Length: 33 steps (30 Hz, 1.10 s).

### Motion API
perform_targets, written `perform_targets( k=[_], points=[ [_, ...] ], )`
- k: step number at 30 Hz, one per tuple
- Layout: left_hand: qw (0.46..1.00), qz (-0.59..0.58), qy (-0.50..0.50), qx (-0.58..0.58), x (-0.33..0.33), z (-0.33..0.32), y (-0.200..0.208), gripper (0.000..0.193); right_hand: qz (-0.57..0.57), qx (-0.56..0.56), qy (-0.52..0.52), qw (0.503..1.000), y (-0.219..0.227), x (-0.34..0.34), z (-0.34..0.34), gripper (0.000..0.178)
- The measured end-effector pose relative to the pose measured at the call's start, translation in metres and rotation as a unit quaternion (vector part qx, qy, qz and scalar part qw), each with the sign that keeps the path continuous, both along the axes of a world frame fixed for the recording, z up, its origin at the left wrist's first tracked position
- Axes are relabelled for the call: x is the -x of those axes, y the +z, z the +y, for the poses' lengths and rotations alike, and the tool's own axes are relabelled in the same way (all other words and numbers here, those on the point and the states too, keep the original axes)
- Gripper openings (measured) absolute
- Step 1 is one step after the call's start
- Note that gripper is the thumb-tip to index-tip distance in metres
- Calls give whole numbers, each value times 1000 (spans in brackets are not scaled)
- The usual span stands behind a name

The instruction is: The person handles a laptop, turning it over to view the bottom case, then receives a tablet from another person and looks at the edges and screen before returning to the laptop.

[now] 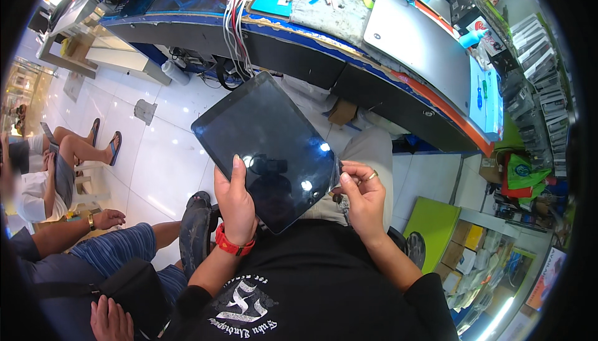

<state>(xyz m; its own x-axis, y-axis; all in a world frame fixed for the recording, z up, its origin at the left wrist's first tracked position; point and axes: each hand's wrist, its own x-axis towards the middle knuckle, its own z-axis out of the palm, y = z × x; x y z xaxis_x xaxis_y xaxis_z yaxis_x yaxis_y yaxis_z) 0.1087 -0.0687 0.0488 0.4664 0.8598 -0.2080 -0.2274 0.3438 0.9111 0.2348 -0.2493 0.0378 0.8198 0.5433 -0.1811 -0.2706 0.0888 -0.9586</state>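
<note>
A black tablet (pixel 271 148) with a dark, glossy screen is tilted above my lap, lights reflecting in its glass. My left hand (pixel 235 194) grips its lower left edge, thumb resting on the front and fingers hidden behind it. At the tablet's right edge, my right hand (pixel 361 197) pinches a thin, see-through piece of film (pixel 335 177) between thumb and index finger. How far this film extends over the screen cannot be made out.
Ahead stands a cluttered workbench (pixel 324 20) holding a silver laptop (pixel 420 45), white cables (pixel 237 26) and tools. Two other people sit at left, one's hand (pixel 109 218) near my left leg. A green panel (pixel 423 229) and a display case (pixel 483 260) are at right.
</note>
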Motion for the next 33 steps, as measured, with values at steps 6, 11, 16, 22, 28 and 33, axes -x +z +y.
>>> perform_targets(
  k=[6, 11, 16, 22, 28, 33],
  points=[
    [1000, -2, -7, 28, 1, 2, -4, 35, -18, 8, 3, 1000, 4, -1, 0, 11],
    [1000, -9, -4, 28, -2, 0, -2, 36, -40, 15, 9, 999, 3, -1, -1, 10],
    [999, -14, -3, 48, 0, 1, -4, 33, -54, 31, 8, 998, 3, 0, 0, 9],
    [999, -2, 4, 32, -1, 1, -6, 31, -96, 48, 7, 994, 3, 1, -1, 9],
    [1000, 8, 1, 27, -1, 1, -4, 32, -157, 68, 13, 985, 8, 3, 0, 10],
    [1000, 5, -1, 31, 0, 2, -12, 32, -191, 69, 9, 979, 9, 5, 2, 12]
  ],
)
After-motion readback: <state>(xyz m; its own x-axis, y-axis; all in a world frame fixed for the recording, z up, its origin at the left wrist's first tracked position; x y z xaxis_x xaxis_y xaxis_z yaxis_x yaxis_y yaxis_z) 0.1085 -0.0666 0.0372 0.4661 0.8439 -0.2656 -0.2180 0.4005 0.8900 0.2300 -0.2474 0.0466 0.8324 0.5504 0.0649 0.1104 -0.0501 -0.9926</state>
